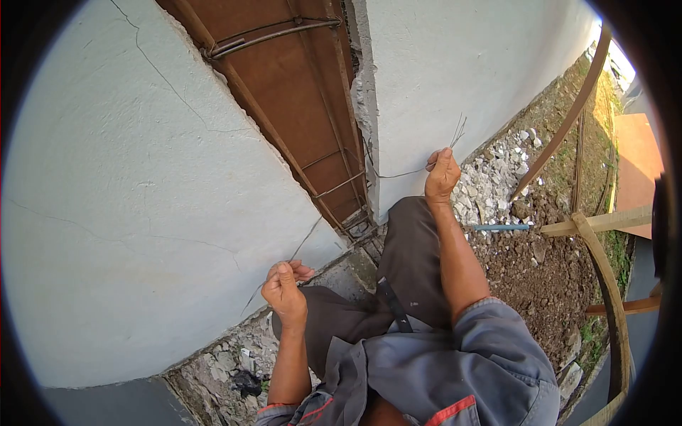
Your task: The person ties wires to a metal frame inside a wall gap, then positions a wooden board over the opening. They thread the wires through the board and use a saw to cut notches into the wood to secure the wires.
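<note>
My left hand [286,287] is closed in a pinch on a thin wire [307,238], low in front of the white wall [142,213]. The wire slants up from the fingers towards the gap, and an end sticks out below the hand. On the right, my right hand [442,174] grips several thin wires [459,130] whose tips point upward. One wire [401,174] runs from it to the edge of the gap. Steel bars [278,33] with cross ties stand in the gap before a brown board [266,74].
Broken white rubble [490,177] and brown soil [526,273] lie to the right, with a blue-grey tube [501,227] on them. Wooden poles [568,117] and a timber brace [604,221] stand at the right. More rubble [226,366] lies at lower left.
</note>
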### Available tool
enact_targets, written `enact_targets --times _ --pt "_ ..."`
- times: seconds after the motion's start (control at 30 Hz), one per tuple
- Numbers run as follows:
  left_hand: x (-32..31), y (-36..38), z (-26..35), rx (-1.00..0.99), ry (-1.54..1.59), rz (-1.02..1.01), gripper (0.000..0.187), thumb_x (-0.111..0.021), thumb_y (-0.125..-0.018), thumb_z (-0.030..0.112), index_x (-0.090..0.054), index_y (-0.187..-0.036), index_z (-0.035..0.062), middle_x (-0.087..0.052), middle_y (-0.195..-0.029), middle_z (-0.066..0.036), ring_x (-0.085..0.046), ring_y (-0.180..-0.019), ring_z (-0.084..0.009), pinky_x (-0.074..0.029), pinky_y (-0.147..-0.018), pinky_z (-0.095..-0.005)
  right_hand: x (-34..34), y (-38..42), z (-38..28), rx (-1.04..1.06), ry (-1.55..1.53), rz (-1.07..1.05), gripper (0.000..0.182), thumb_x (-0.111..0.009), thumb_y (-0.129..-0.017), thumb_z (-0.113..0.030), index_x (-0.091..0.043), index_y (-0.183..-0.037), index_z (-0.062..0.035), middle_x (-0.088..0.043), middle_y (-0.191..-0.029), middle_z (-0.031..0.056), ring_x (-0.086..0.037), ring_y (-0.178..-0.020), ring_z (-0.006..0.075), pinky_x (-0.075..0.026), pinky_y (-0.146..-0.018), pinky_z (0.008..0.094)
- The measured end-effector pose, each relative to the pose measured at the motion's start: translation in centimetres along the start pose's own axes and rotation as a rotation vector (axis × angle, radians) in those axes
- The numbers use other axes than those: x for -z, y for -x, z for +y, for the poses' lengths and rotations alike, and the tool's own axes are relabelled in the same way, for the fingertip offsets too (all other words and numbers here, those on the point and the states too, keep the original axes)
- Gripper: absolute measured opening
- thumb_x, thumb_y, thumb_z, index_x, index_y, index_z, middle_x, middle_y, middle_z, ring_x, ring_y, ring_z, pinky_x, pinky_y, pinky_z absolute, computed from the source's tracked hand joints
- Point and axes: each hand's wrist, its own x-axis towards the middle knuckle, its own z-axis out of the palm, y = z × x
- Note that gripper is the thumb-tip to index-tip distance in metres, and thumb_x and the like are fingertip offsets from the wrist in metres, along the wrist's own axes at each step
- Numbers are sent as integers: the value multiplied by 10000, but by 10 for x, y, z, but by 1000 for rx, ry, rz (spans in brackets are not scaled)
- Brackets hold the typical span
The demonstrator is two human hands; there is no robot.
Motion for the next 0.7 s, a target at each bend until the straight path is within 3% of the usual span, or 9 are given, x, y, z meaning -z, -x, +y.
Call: enact_targets --times 0.1,0.33,0.4,0.5,0.57,0.67,0.7 --pt "-2 1 3 2 65 -12 449 -528 -1068 278 -648 -855 -99 -678 -785 -156 -687 -647 -212 -555 -600 -302 3 1 -5 19 -26 -6 533 -424 -1088 -376 -562 -723 -13 -517 -598 35 -505 -558 131 -408 -541 296" --pt "-7 11 13 134 45 -94 395 -563 -1053 275 -667 -888 -68 -695 -802 -123 -687 -655 -187 -545 -603 -283 7 5 -17 65 -1 -36 503 -432 -1086 -351 -547 -728 -16 -509 -600 39 -496 -558 123 -405 -540 286" --pt "-12 19 19 230 4 -266 358 -587 -1044 272 -678 -925 -53 -705 -815 -108 -694 -692 -172 -548 -634 -271 8 5 -20 93 0 -43 496 -435 -1085 -347 -541 -732 -13 -514 -608 41 -490 -557 121 -401 -535 283" --pt "-27 24 66 107 -1 -406 467 -562 -1044 369 -672 -958 -76 -703 -779 -153 -711 -702 -229 -565 -628 -322 11 4 -23 139 -7 -9 503 -437 -1083 -360 -538 -736 -10 -516 -616 42 -483 -555 121 -398 -530 284" --pt "-29 21 105 118 224 -513 371 -626 -1025 285 -685 -1010 -80 -724 -863 -133 -709 -795 -181 -563 -727 -291 23 4 -18 108 16 36 511 -435 -1082 -373 -542 -740 -9 -518 -621 43 -482 -557 118 -396 -529 284" --pt "-41 16 183 -53 390 -633 429 -659 -995 309 -679 -1041 -117 -722 -867 -178 -716 -810 -219 -571 -737 -323 41 16 -11 50 65 63 493 -488 -1071 -367 -555 -742 -6 -504 -604 49 -480 -554 119 -397 -526 297" --pt "-44 16 204 -76 395 -662 462 -675 -980 327 -676 -1051 -129 -719 -862 -192 -718 -814 -233 -571 -735 -328 47 21 0 27 206 -9 468 -530 -1058 -349 -559 -741 -4 -495 -593 54 -480 -551 123 -400 -525 313"
